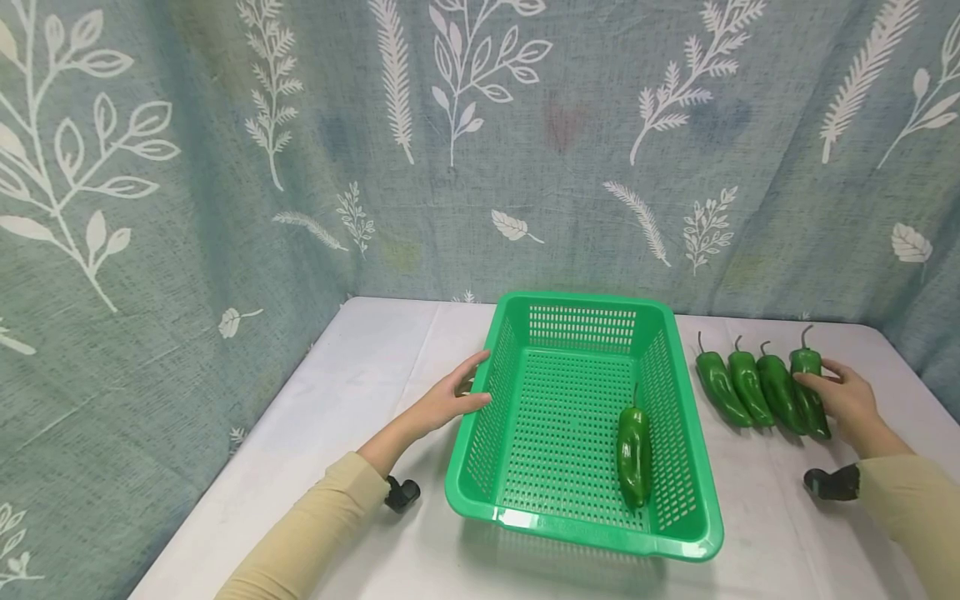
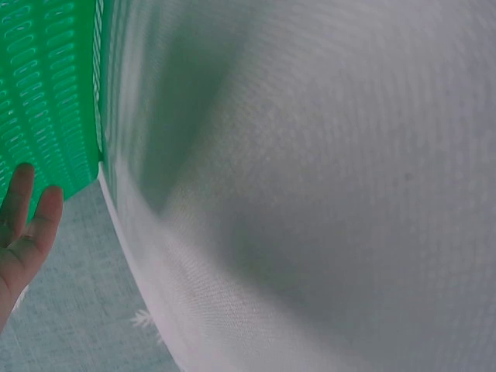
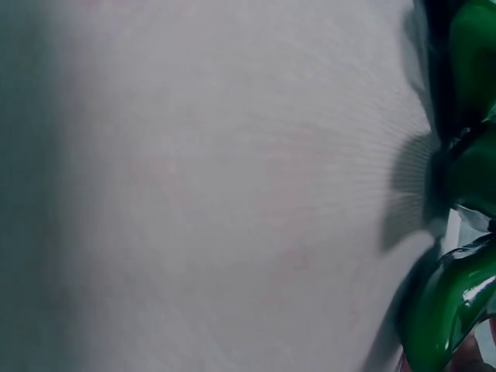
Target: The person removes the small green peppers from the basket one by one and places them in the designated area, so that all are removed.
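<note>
A green plastic basket (image 1: 566,527) with slotted walls stands on the table, one long green pepper (image 1: 634,457) lying inside near its right wall. My left hand (image 1: 448,398) is at the basket's left rim, thumb and fingers spread; in the left wrist view its fingertips (image 2: 51,203) overlap the basket wall (image 2: 48,85). On the right, my right hand (image 1: 846,398) grips the rightmost green pepper (image 1: 807,362) of a row, thumb across it and fingers on its far side. In the right wrist view, that pepper (image 3: 438,318) shows at the lower right edge, the hand mostly cut off.
To the left of the gripped pepper lie more green peppers, a leftmost one (image 1: 722,390), a second (image 1: 748,387) and a third (image 1: 780,396), stems toward the back. A white cloth (image 1: 390,350) covers the table. A grey-green leaf-patterned curtain (image 1: 465,217) hangs behind and at the sides.
</note>
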A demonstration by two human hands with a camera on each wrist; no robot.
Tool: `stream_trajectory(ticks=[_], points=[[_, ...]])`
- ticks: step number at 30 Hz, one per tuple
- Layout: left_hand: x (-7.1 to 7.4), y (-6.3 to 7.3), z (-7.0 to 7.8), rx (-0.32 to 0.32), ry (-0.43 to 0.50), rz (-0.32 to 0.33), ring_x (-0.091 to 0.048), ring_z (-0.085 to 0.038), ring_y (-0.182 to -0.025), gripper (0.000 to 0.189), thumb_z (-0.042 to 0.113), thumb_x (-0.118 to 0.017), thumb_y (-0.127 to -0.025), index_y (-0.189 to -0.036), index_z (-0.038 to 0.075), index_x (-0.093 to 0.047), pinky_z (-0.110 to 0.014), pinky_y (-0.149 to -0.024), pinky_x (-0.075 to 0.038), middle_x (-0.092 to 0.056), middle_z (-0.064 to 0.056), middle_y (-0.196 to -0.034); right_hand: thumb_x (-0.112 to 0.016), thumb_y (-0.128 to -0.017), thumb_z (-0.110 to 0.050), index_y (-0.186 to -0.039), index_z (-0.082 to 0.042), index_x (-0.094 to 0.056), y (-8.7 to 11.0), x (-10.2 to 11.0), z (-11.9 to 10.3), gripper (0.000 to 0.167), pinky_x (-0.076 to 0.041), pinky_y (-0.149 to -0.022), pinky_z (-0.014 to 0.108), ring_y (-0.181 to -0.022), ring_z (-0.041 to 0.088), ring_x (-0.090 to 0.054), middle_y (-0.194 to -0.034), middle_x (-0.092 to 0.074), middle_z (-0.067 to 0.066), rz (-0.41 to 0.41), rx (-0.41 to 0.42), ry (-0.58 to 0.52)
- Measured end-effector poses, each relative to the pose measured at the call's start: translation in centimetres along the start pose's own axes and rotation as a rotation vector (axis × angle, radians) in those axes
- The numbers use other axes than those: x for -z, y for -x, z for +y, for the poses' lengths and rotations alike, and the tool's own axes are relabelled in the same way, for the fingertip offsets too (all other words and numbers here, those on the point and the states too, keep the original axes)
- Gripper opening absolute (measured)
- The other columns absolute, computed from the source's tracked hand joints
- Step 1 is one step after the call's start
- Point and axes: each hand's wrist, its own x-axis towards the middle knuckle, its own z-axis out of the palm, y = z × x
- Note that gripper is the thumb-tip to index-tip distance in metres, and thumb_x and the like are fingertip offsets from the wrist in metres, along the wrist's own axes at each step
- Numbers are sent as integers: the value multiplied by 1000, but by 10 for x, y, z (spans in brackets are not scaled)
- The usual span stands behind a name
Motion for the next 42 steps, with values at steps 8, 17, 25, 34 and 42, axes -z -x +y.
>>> stream_trajectory(ticks=[8,17,25,34,42], points=[[0,-6,-16,-10,-14,11,-23,-39,-135,74,37,-57,-89,-148,22,-14,-56,-105,-25,-13,-17,-151,-44,-91,-33,-145,3,-6,-5,-3,4,74,-25,-104,57,-131,49,-19,-145,-7,34,40,-35,34],[0,-5,-16,-16,-8,18,-27,-38,-133,79,45,-58,-87,-148,23,-14,-55,-103,-28,-15,-18,-151,-41,-93,-31,-144,5,-8,-3,-7,1,71,-25,-104,56,-131,49,-19,-145,-10,34,55,-67,70],[1,-6,-16,-10,2,11,-29,-38,-132,75,35,-57,-89,-148,21,-13,-55,-103,-29,-17,-18,-150,-40,-93,-30,-143,7,-8,1,-8,-2,70,-25,-104,55,-131,49,-20,-144,-11,36,50,-71,77],[1,-5,-13,-9,-11,11,-25,-39,-134,76,34,-57,-89,-149,19,-12,-56,-104,-27,-13,-19,-151,-39,-93,-33,-143,7,-7,-4,-3,2,71,-21,-105,56,-134,48,-11,-146,-3,32,22,-79,95],[1,-7,-18,-13,-1,15,-27,-37,-134,79,45,-58,-86,-148,23,-14,-55,-103,-28,-16,-16,-151,-39,-92,-35,-144,5,-8,-4,1,2,73,-26,-103,56,-131,49,-18,-144,-8,35,14,-68,62]])
